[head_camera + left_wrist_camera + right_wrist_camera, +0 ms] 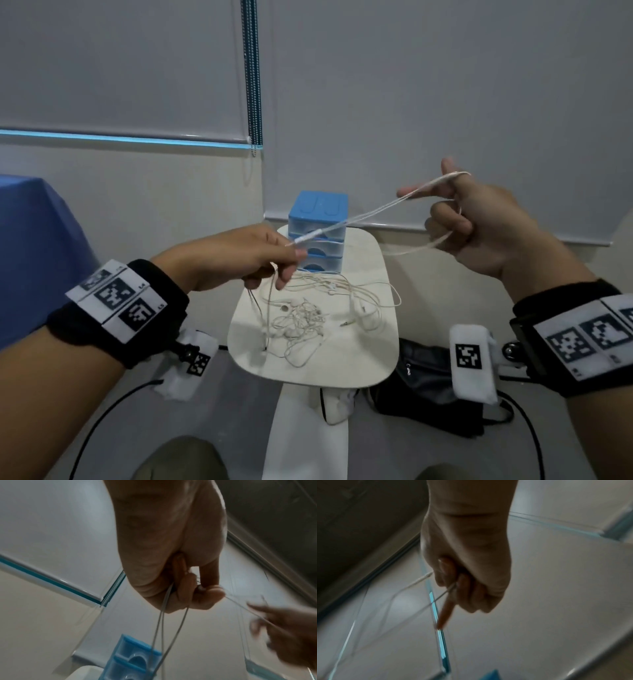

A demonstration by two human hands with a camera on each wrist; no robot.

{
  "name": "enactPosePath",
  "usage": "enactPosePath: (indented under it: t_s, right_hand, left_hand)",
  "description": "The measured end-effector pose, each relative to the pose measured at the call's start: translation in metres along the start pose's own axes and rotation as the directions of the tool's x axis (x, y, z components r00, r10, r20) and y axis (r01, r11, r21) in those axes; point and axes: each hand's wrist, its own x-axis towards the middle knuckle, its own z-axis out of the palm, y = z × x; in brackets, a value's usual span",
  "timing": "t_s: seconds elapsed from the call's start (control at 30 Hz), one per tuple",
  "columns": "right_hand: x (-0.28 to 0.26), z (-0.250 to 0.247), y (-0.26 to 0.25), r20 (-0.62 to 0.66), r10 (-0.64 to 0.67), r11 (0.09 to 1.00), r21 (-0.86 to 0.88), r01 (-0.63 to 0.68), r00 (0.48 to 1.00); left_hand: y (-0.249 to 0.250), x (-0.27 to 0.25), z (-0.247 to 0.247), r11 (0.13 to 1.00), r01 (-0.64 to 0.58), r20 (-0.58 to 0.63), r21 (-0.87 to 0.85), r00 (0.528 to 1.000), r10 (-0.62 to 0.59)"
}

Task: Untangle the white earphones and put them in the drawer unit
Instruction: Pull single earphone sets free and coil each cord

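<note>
Both hands are up above the desk (373, 356) with a length of the white earphones (363, 216) drawn between them. The left hand (239, 260) pinches the cord at thumb and fingertips, right by the small inline piece, and several strands hang from under it down to the tangled heap (308, 318) lying on the desk below and between the hands. The right hand (479, 222) is raised higher and off to the side, its forefinger and middle finger stretched out with the cord looped over them, the other fingers curled round a slack loop that droops beneath the palm. The blue drawer unit (318, 233) stands just beyond the left hand, behind the heap, its drawers closed as far as I can see.

This cord looks feather-light, thin and utterly limp, so it will sag and catch on itself wherever it is left slack. I'd judge the safest hold to be on the firmer bits, the inline piece, the plug or the earbuds, with only gentle tension; a hard tug would likely tighten the knots in the heap or strain the fine wire
</note>
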Motion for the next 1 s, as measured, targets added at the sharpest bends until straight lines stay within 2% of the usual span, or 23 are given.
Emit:
enactPosePath:
  t_s: [0.03, 0.07, 0.1, 0.13, 0.17, 0.2, 0.33, 0.4, 0.53, 0.63, 0.7, 0.73, 0.77, 0.8, 0.83, 0.87, 0.93, 1.0]
  right_hand:
    - [0.0, -0.003, 0.002, 0.02, -0.007, 0.995, -0.097, 0.009, 1.0]
    - [-0.001, -0.005, 0.006, 0.013, -0.038, 0.961, -0.274, 0.041, 0.999]
    - [-0.001, -0.006, 0.011, -0.012, -0.081, 0.861, -0.505, 0.064, 0.997]
    - [-0.001, -0.007, 0.017, -0.042, -0.125, 0.706, -0.705, 0.06, 0.991]
    - [0.001, -0.01, 0.026, -0.069, -0.145, 0.569, -0.822, 0.026, 0.987]
    - [0.003, -0.015, 0.035, -0.097, -0.142, 0.485, -0.874, -0.016, 0.985]
    - [0.011, -0.029, 0.068, -0.195, -0.18, 0.318, -0.939, -0.131, 0.964]
    - [0.01, -0.027, 0.078, -0.188, -0.197, 0.215, -0.966, -0.145, 0.962]
    - [0.006, -0.029, 0.092, -0.213, -0.088, -0.034, -0.976, -0.216, 0.973]
    - [0.007, -0.037, 0.097, -0.281, -0.019, -0.131, -0.951, -0.281, 0.96]
    - [0.012, -0.042, 0.1, -0.27, 0.074, -0.095, -0.96, -0.263, 0.96]
    - [0.014, -0.045, 0.1, -0.243, 0.153, -0.011, -0.97, -0.244, 0.958]
    - [0.015, -0.047, 0.1, -0.187, 0.235, 0.165, -0.959, -0.229, 0.954]
    - [0.014, -0.047, 0.099, -0.098, 0.27, 0.399, -0.894, -0.204, 0.958]
    - [0.013, -0.046, 0.097, -0.021, 0.218, 0.609, -0.778, -0.153, 0.976]
    - [0.01, -0.042, 0.092, 0.015, 0.107, 0.749, -0.659, -0.071, 0.994]
    - [0.007, -0.029, 0.079, 0.011, -0.109, 0.864, -0.493, 0.1, 0.994]
    - [0.008, -0.011, 0.063, 0.035, -0.217, 0.933, -0.287, 0.218, 0.975]
  left_hand:
    - [0.001, 0.0, -0.005, 0.999, -0.009, -0.048, -0.035, 0.999, 0.007]
    - [0.003, 0.0, -0.011, 0.997, -0.022, -0.103, -0.077, 0.995, 0.014]
    - [0.006, 0.0, -0.017, 0.993, -0.037, -0.15, -0.109, 0.988, 0.021]
    - [0.009, -0.001, -0.023, 0.992, -0.052, -0.181, -0.113, 0.983, 0.031]
    - [0.012, -0.002, -0.028, 0.994, -0.063, -0.188, -0.092, 0.981, 0.044]
    - [0.016, -0.003, -0.031, 0.995, -0.072, -0.178, -0.065, 0.982, 0.059]
    - [0.03, -0.003, -0.031, 0.987, -0.143, -0.169, -0.078, 0.977, 0.128]
    - [0.037, -0.001, -0.029, 0.97, -0.209, -0.207, -0.127, 0.962, 0.18]
    - [0.051, 0.003, -0.029, 0.945, -0.276, -0.177, -0.177, 0.953, 0.246]
    - [0.061, 0.008, -0.027, 0.936, -0.276, -0.173, -0.22, 0.955, 0.241]
    - [0.066, 0.014, -0.023, 0.925, -0.274, -0.175, -0.263, 0.957, 0.233]
    - [0.068, 0.016, -0.02, 0.919, -0.274, -0.176, -0.284, 0.957, 0.231]
    - [0.07, 0.02, -0.017, 0.913, -0.275, -0.178, -0.3, 0.957, 0.23]
    - [0.072, 0.023, -0.015, 0.908, -0.278, -0.181, -0.313, 0.956, 0.23]
    - [0.073, 0.027, -0.011, 0.903, -0.283, -0.181, -0.323, 0.955, 0.235]
    - [0.075, 0.032, -0.007, 0.898, -0.291, -0.174, -0.331, 0.954, 0.245]
    - [0.079, 0.042, 0.002, 0.889, -0.311, -0.157, -0.336, 0.949, 0.272]
    - [0.085, 0.05, 0.01, 0.873, -0.335, -0.147, -0.354, 0.942, 0.302]
